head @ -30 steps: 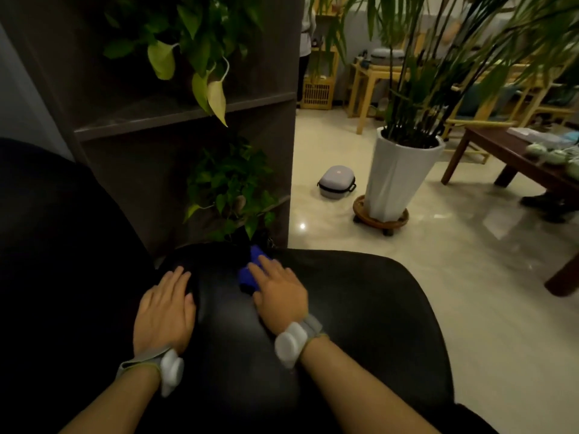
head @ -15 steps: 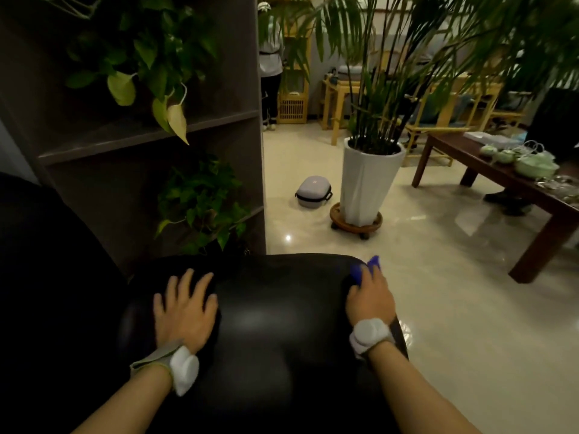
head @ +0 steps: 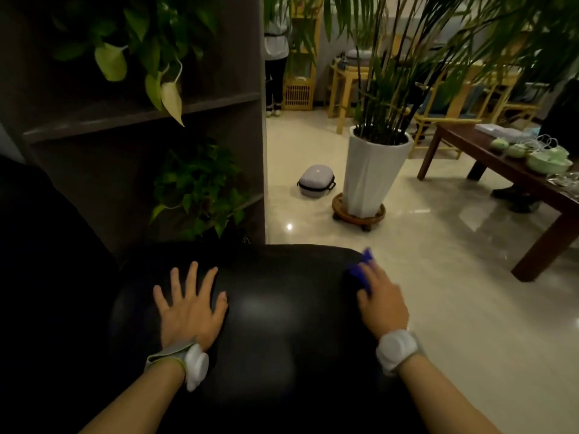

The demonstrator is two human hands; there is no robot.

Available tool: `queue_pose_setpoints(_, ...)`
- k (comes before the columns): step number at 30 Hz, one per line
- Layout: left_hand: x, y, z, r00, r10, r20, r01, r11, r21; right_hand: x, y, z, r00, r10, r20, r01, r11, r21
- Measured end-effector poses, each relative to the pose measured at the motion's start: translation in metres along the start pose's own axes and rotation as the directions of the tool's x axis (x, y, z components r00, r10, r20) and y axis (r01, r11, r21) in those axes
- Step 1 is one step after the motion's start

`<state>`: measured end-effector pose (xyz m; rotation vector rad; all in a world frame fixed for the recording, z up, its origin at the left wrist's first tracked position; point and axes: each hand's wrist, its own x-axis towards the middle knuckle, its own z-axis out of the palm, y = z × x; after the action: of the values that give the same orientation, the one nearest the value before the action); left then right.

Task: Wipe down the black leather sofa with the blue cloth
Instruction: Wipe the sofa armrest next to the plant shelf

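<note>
Fingers point(head: 365, 278) over blue cloth point(head: 360, 270), corner pointing away.

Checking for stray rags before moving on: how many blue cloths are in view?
1. The blue cloth is under the right hand at the sofa arm's right edge. Others may be hidden.

Glossy black leather sofa point(head: 275, 314) catches a soft highlight under a blue cloth point(head: 360, 270); polished floor tiles point(head: 438, 277) mirror the dark wood table point(head: 507, 177), while a smooth white pot point(head: 369, 180) sits on a wooden stand point(head: 358, 216) beside a matt dark wood shelf point(head: 141, 114)
</note>
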<state>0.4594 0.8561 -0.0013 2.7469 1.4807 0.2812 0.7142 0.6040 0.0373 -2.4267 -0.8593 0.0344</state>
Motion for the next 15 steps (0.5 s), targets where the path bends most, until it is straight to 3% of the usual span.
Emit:
queue_pose_setpoints(2,0.001,0.001,0.0,1.0,-0.01,-0.002,0.01,1.0,0.0,0.011,0.001,0.0,0.976,0.212,-0.051,-0.202,0.967,0.155)
queue_pose_setpoints(3,0.0,0.002,0.001,1.0,-0.011,-0.006,0.011,1.0,0.004,0.014,-0.007,0.006,0.968,0.238,-0.083,-0.23,0.969,0.095)
queue_pose_setpoints(5,-0.001,0.002,0.002,1.0,-0.014,-0.016,0.014,1.0,0.015,0.015,-0.034,0.026,0.988,0.116,-0.104,-0.129,0.984,-0.126)
queue_pose_setpoints(8,0.0,0.0,0.004,0.999,-0.012,-0.031,0.013,1.0,0.02,0.002,-0.092,0.063,0.98,-0.199,0.023,0.2,0.968,-0.151)
queue_pose_setpoints(12,0.002,0.001,0.006,0.999,-0.02,-0.049,0.022,0.999,0.044,-0.03,-0.133,0.091,0.763,-0.6,0.241,0.619,0.786,-0.002)
queue_pose_setpoints(14,0.002,0.001,0.007,0.998,-0.023,-0.052,0.026,0.999,0.045,-0.025,-0.133,0.081,0.752,-0.59,0.294,0.57,0.806,0.16)
queue_pose_setpoints(15,0.002,0.0,0.007,0.998,-0.02,-0.053,0.023,0.999,0.043,-0.022,-0.134,0.07,0.784,-0.525,0.332,0.434,0.846,0.311)
